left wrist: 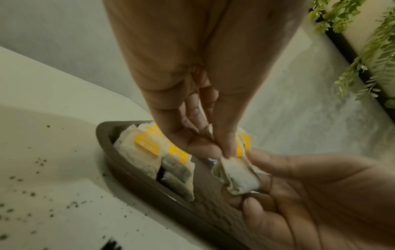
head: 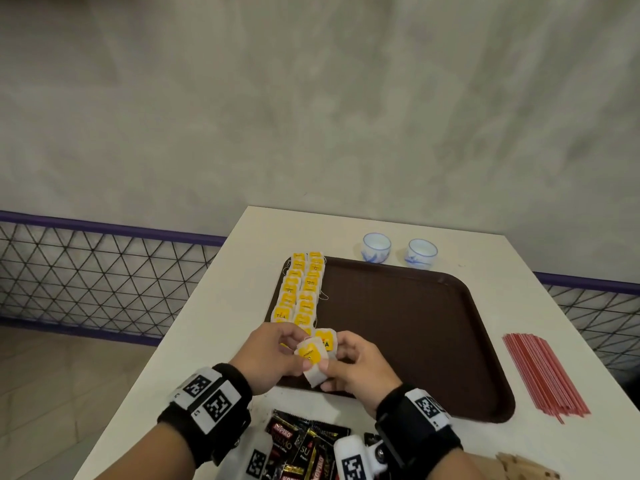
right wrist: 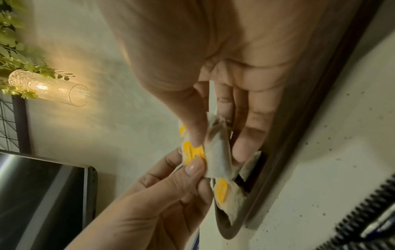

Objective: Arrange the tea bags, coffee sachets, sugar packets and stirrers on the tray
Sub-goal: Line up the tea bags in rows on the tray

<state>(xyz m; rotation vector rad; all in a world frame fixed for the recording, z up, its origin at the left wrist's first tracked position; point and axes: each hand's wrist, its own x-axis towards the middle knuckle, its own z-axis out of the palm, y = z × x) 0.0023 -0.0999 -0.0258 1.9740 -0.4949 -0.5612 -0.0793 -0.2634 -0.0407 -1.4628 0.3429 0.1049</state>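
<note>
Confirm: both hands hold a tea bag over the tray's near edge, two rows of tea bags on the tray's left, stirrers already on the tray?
Not quite: the stirrers lie on the table, right of the tray, per the head view. The rest holds.

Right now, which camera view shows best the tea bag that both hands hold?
The left wrist view: the tea bag fills the centre, pinched by the left hand and right hand. The head view shows it small, yellow tag up; the right wrist view shows it edge-on, partly hidden by fingers.
</note>
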